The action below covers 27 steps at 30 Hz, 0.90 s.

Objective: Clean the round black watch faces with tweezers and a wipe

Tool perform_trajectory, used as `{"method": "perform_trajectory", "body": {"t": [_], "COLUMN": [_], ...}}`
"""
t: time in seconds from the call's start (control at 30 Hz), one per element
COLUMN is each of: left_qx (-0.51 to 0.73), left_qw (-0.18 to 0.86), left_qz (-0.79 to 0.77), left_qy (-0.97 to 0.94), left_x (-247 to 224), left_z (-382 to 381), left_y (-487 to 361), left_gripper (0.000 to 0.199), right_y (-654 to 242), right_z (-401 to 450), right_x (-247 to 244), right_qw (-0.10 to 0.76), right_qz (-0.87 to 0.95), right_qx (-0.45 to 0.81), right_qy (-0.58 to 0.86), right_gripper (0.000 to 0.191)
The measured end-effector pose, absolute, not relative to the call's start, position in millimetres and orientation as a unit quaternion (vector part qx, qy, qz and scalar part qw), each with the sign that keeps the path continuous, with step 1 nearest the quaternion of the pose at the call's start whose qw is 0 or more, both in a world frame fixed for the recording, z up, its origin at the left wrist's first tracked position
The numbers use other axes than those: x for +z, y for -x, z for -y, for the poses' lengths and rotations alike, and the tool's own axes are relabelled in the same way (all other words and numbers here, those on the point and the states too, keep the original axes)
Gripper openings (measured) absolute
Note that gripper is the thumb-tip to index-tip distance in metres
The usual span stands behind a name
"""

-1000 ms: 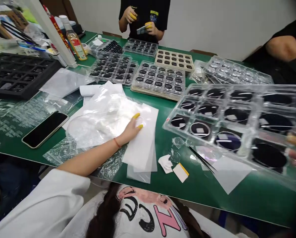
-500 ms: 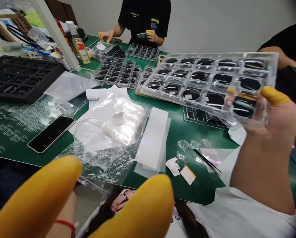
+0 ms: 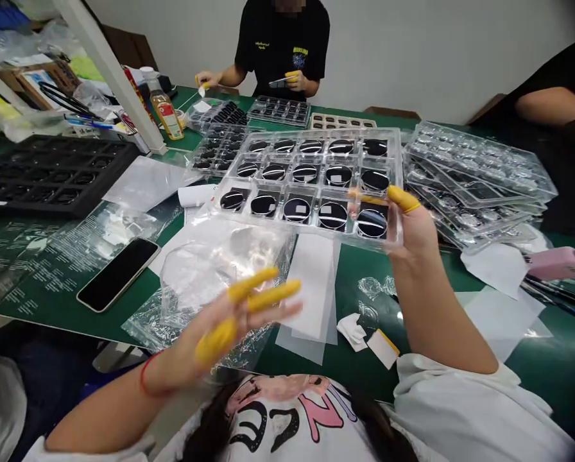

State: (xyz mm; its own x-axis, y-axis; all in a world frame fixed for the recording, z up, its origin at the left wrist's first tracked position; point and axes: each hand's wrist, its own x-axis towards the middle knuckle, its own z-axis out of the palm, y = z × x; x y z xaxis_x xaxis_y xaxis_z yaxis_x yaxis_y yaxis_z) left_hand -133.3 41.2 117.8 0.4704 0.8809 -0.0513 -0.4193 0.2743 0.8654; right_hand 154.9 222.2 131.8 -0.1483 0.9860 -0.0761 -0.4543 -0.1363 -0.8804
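My right hand grips the near right corner of a clear plastic compartment tray, lifted above the table. Each visible compartment holds a round black lens-like disc, and several discs carry a small white patch. My left hand hangs open in the air, fingers spread, above a crumpled clear plastic bag. It holds nothing. Yellow finger cots cover my fingertips, and a red string circles my left wrist. White sheets lie on the green mat beside the bag.
A black phone and a dark tray lie left. Stacked clear trays stand right. Across the green table, a co-worker's hands hold a small item, with more trays and a bottle nearby.
My right hand has lifted the clear tray from the right of the table to above the middle. My left hand has left the white sheets and risen, open, over the bag.
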Motion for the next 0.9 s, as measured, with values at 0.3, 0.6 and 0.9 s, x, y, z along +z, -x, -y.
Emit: {"method": "perform_trajectory", "body": {"t": [0.3, 0.6, 0.9], "left_qx": [0.675, 0.727, 0.730], "left_qw": [0.638, 0.570, 0.537], "left_qz": [-0.317, -0.338, -0.406], "left_qy": [-0.194, -0.179, -0.118], "left_x": [101, 116, 77], "left_z": [-168, -302, -397], "left_y": [116, 217, 226], "left_gripper": [0.032, 0.037, 0.032], "right_y": [-101, -215, -301], "right_z": [-215, -167, -106], "right_x": [115, 67, 10], "right_qw": [0.460, 0.421, 0.381], "right_qz": [0.438, 0.482, 0.482], "right_qx": [0.694, 0.571, 0.472], "right_qy": [0.339, 0.515, 0.633], "right_gripper": [0.043, 0.054, 0.051]}}
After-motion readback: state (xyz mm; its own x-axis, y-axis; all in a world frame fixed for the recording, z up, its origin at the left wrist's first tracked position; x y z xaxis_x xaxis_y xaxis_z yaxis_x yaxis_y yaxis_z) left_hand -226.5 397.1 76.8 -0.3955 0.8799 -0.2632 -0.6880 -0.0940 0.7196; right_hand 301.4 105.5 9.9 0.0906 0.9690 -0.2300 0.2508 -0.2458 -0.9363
